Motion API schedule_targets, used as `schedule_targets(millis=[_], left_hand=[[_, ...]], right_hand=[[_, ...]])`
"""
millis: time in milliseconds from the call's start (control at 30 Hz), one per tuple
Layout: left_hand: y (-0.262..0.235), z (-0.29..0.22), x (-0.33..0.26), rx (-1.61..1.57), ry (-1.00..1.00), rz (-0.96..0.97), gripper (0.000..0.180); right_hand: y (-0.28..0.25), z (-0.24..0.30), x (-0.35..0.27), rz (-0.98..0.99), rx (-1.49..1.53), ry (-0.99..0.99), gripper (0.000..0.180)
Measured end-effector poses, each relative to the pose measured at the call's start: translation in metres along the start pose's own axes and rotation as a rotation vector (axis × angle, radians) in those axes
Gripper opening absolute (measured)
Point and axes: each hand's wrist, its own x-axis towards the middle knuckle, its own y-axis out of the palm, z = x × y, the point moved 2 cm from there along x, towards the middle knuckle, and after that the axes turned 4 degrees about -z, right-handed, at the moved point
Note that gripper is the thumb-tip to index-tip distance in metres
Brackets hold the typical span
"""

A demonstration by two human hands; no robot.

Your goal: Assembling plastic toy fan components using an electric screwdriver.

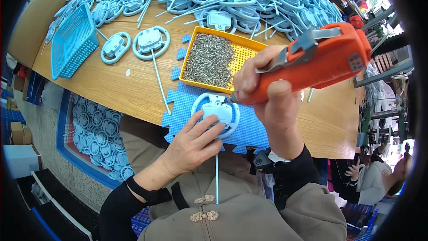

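A light blue plastic piece (224, 112), shaped like a small steering wheel with a thin rod, lies on the blue foam mat (180, 102). My left hand (191, 147) holds it down, fingers laid across its boxy centre; the rod points toward me beneath that hand. My right hand (278, 107) is wrapped round an orange power screwdriver (312, 69) with a metal lever. The screwdriver's nose meets the wheel's upper right edge; the tip itself is too small to make out. Just beyond the mat sits a yellow tray (243, 56) holding many small metal screws (209, 58).
A large heap of similar blue pieces (218, 0) covers the table's far side. Two more wheels (149, 41) lie left of the tray, beside a blue basket (73, 44). A crate of blue parts (98, 129) stands lower left. Another person (372, 180) is at the right.
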Motion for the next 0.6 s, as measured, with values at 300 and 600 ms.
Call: schedule_targets(millis=[300, 600], left_hand=[[-0.003, 0.002, -0.003, -0.049, -0.001, -0.007, 0.01], [-0.001, 0.002, -0.003, -0.077, -0.009, -0.039, 0.012]], right_hand=[[0.014, -0.016, -0.002, -0.037, -0.091, 0.03, 0.047], [0.021, -0.02, 0.002, 0.018, -0.101, 0.056, 0.044]])
